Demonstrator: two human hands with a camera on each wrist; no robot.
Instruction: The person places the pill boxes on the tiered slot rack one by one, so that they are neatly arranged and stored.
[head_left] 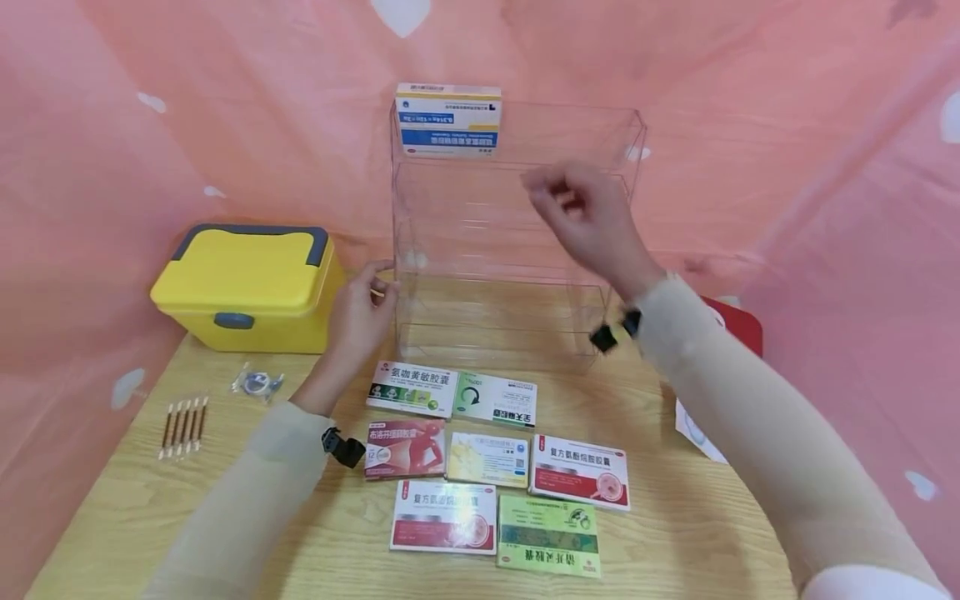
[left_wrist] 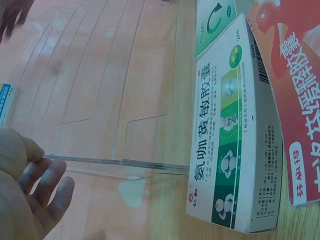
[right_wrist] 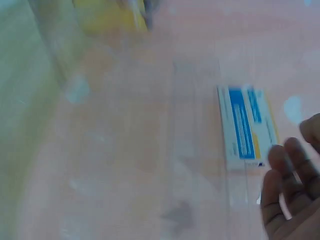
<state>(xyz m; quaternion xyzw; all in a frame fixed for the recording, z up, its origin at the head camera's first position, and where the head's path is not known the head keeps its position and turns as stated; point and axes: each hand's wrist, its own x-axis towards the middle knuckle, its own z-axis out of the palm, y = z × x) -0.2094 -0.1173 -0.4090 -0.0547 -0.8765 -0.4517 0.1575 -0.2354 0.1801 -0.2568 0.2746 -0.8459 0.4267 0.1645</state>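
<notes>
I judge the step in hand as loading the clear rack (head_left: 495, 208) at 12 o'clock: one blue-and-white box (head_left: 448, 125) stands in its top tier, toward 11; seven boxes (head_left: 489, 460) lie on the worktop (head_left: 330, 542) at 6. My left grip (head_left: 362, 312) pinches the rack's side edge; my right grip (head_left: 588, 212), at 1, is empty, fingers loosely curled. The next move, I think, calls for fetching another box. The right wrist view is blurred, the clear walls are hard to trace, and the right sleeve (head_left: 757, 433) hides part of a red item (head_left: 741, 327).
</notes>
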